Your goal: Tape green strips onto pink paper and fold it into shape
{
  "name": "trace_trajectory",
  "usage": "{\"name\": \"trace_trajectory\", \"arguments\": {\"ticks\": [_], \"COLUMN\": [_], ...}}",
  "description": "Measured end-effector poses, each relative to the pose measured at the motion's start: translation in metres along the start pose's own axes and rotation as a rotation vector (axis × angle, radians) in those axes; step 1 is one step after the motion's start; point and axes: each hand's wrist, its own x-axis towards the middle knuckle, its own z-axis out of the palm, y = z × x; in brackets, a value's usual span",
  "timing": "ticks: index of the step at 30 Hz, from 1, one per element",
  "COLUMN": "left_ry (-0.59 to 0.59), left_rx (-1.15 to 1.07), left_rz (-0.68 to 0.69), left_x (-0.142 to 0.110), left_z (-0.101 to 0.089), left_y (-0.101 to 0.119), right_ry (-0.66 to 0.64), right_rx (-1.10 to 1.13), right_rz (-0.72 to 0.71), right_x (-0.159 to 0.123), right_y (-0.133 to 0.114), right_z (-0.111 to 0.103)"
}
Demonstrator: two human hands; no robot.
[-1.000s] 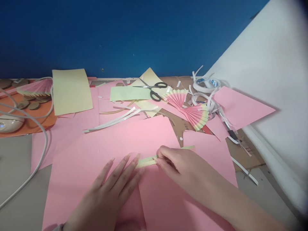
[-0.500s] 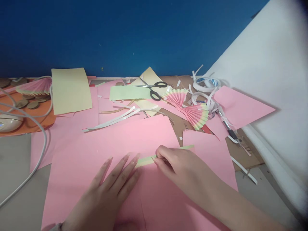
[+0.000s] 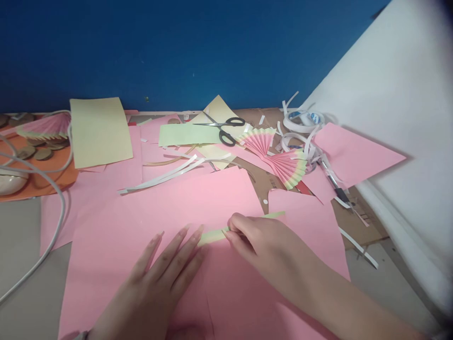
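The left hand (image 3: 159, 274) is lying flat, fingers slightly spread, pressing the pink paper (image 3: 116, 245). The right hand (image 3: 269, 241) is pinching the green strip (image 3: 214, 235), which is running between both hands. Beyond them, scissors (image 3: 226, 130) are lying open.

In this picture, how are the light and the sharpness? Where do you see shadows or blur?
Head view: the blue wall is dim, the large pink paper brighter; soft shadow lies below the right forearm; the left hand and right hand look slightly soft, the scissors crisper; the top right corner darkens.
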Motion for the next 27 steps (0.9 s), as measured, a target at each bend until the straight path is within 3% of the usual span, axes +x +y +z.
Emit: {"name": "trace_trajectory", "arguments": {"ticks": [13, 27], "left_ry": [-0.046, 0.017], "left_rx": [-0.043, -0.069], "left_rz": [-0.063, -0.064], "left_x": [0.0029, 0.0021], "left_z": [-0.0024, 0.0012], "left_y": [0.0009, -0.0049], "right_ry": [0.032, 0.073], "right_rx": [-0.102, -0.073], "right_rz": [-0.030, -0.070], "right_x": [-0.0018, -0.0040], "right_y": [-0.0029, -0.0012], "right_z": [0.0027, 0.0058]}}
